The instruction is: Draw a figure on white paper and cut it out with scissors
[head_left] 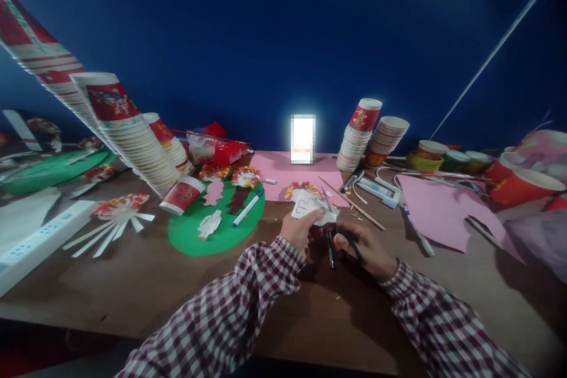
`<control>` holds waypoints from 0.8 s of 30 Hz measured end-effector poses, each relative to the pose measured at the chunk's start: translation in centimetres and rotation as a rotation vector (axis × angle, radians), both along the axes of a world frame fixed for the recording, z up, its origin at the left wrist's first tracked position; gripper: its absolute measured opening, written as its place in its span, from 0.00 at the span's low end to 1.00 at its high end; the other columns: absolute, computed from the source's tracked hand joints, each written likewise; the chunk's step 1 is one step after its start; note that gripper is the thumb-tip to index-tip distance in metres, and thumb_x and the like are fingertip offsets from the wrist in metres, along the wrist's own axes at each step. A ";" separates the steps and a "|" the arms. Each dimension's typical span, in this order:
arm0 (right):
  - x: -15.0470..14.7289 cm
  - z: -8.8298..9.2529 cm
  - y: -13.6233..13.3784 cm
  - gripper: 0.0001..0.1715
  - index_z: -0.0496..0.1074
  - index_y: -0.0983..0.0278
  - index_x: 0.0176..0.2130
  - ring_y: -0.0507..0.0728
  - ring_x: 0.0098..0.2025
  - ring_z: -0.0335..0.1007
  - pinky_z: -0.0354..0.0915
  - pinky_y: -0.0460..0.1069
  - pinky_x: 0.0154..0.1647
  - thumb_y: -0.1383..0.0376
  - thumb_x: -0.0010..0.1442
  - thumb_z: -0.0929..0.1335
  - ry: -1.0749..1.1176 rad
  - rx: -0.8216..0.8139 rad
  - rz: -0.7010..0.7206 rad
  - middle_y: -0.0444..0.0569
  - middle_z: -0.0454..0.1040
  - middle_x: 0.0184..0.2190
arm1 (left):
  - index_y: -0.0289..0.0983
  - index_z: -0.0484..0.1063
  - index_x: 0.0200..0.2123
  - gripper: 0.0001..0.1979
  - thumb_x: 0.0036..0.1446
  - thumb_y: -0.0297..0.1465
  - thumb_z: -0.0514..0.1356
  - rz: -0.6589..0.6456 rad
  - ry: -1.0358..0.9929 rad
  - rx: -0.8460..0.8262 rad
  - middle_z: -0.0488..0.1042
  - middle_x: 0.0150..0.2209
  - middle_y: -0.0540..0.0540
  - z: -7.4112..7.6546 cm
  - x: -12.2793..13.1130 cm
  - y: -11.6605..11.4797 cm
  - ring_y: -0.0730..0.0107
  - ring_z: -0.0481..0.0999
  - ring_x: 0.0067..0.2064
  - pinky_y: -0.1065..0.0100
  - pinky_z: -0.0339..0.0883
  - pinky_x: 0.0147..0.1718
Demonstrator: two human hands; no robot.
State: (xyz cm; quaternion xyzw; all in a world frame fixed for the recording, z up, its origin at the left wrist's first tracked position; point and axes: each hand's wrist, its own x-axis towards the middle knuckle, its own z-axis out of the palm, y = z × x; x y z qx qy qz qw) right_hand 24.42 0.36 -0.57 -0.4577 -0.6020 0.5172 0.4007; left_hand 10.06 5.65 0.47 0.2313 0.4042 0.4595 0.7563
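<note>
Pinched in my left hand [297, 231] is a small piece of white paper [305, 207] with a dark outline drawn on it. My right hand [367, 248] grips a pair of scissors [326, 196] by dark handles, and the blades point up beside the paper's right edge. I cannot tell whether the blades touch the paper. A black pen [331, 251] lies on the table just below and between both hands. Behind the paper, a red and yellow curled decoration [300, 189] shows in part on a pink sheet [283, 164].
On the left, a green disc [190, 242] bears paper figures and a marker [248, 209]. Tall paper-cup stacks [133, 142] lean beyond it, near a white power strip [48, 230]. More cups [361, 133], a wooden stick [365, 217] and cut pink paper [436, 212] lie right.
</note>
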 end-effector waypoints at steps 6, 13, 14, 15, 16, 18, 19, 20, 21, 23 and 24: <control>-0.1 0.2 0.0 0.18 0.68 0.66 0.39 0.50 0.24 0.59 0.58 0.44 0.23 0.54 0.58 0.64 -0.027 0.024 0.005 0.43 0.63 0.24 | 0.29 0.73 0.33 0.17 0.36 0.27 0.68 0.001 -0.018 -0.010 0.75 0.29 0.43 0.4 0.0 0.0 0.68 0.74 0.27 0.68 0.72 0.28; 0.0 0.3 -0.1 0.19 0.68 0.66 0.39 0.50 0.25 0.60 0.58 0.44 0.24 0.53 0.57 0.64 -0.047 0.036 -0.006 0.44 0.65 0.25 | 0.29 0.72 0.33 0.15 0.37 0.25 0.67 -0.013 -0.034 -0.025 0.75 0.28 0.43 0.7 0.0 -0.2 0.69 0.74 0.26 0.68 0.72 0.26; 0.0 0.3 -0.1 0.19 0.69 0.66 0.39 0.50 0.25 0.60 0.58 0.44 0.24 0.53 0.57 0.64 -0.051 0.035 -0.007 0.44 0.65 0.25 | 0.29 0.72 0.32 0.15 0.37 0.25 0.67 -0.016 -0.029 -0.029 0.74 0.28 0.43 0.7 -0.1 -0.1 0.70 0.73 0.25 0.69 0.71 0.25; 0.0 0.3 -0.1 0.19 0.69 0.66 0.40 0.50 0.25 0.60 0.58 0.44 0.24 0.53 0.57 0.64 -0.054 0.034 -0.006 0.44 0.65 0.25 | 0.29 0.72 0.32 0.15 0.37 0.26 0.67 -0.020 -0.027 -0.030 0.74 0.28 0.43 0.7 -0.1 -0.1 0.70 0.73 0.25 0.69 0.71 0.25; 0.0 0.3 -0.1 0.20 0.69 0.66 0.40 0.50 0.25 0.59 0.58 0.44 0.24 0.53 0.57 0.64 -0.056 0.033 -0.004 0.43 0.64 0.24 | 0.29 0.72 0.33 0.15 0.37 0.26 0.67 -0.025 -0.025 -0.029 0.74 0.28 0.43 0.6 -0.1 -0.1 0.70 0.73 0.25 0.69 0.71 0.25; 0.0 0.3 -0.1 0.19 0.69 0.66 0.40 0.50 0.25 0.59 0.57 0.43 0.24 0.53 0.57 0.64 -0.053 0.035 -0.002 0.43 0.64 0.24 | 0.29 0.72 0.33 0.16 0.37 0.26 0.67 -0.036 -0.027 -0.017 0.74 0.28 0.43 0.5 -0.2 0.0 0.70 0.73 0.25 0.69 0.71 0.25; 0.0 0.3 -0.1 0.19 0.69 0.66 0.40 0.50 0.25 0.59 0.57 0.43 0.24 0.53 0.57 0.64 -0.051 0.035 -0.002 0.43 0.64 0.24 | 0.29 0.72 0.34 0.17 0.36 0.26 0.68 -0.041 -0.031 -0.008 0.74 0.29 0.43 0.4 -0.2 0.1 0.70 0.73 0.26 0.69 0.71 0.26; 0.0 0.4 -0.1 0.19 0.69 0.66 0.40 0.50 0.25 0.59 0.57 0.43 0.24 0.54 0.57 0.64 -0.049 0.036 -0.002 0.43 0.64 0.25 | 0.29 0.72 0.34 0.17 0.36 0.27 0.68 -0.046 -0.037 0.001 0.74 0.29 0.42 0.4 -0.2 0.1 0.69 0.73 0.26 0.68 0.71 0.26; 0.0 0.4 -0.1 0.19 0.69 0.66 0.40 0.49 0.25 0.59 0.57 0.43 0.24 0.54 0.57 0.64 -0.047 0.039 -0.003 0.43 0.64 0.25 | 0.29 0.72 0.34 0.17 0.36 0.27 0.68 -0.047 -0.042 0.007 0.74 0.29 0.42 0.3 -0.2 0.1 0.69 0.73 0.26 0.68 0.72 0.27; -0.1 0.6 -0.2 0.19 0.69 0.65 0.40 0.49 0.25 0.58 0.56 0.43 0.23 0.53 0.57 0.64 -0.050 0.039 -0.006 0.43 0.64 0.24 | 0.28 0.72 0.33 0.17 0.36 0.26 0.68 -0.041 -0.048 0.009 0.74 0.30 0.42 0.3 -0.2 0.1 0.69 0.73 0.26 0.67 0.72 0.27; -0.1 0.6 -0.2 0.19 0.69 0.65 0.40 0.49 0.25 0.58 0.56 0.43 0.23 0.53 0.57 0.64 -0.055 0.037 -0.009 0.43 0.64 0.24 | 0.28 0.72 0.33 0.17 0.35 0.26 0.68 -0.036 -0.049 0.005 0.74 0.29 0.42 0.4 -0.1 0.0 0.69 0.73 0.26 0.67 0.72 0.27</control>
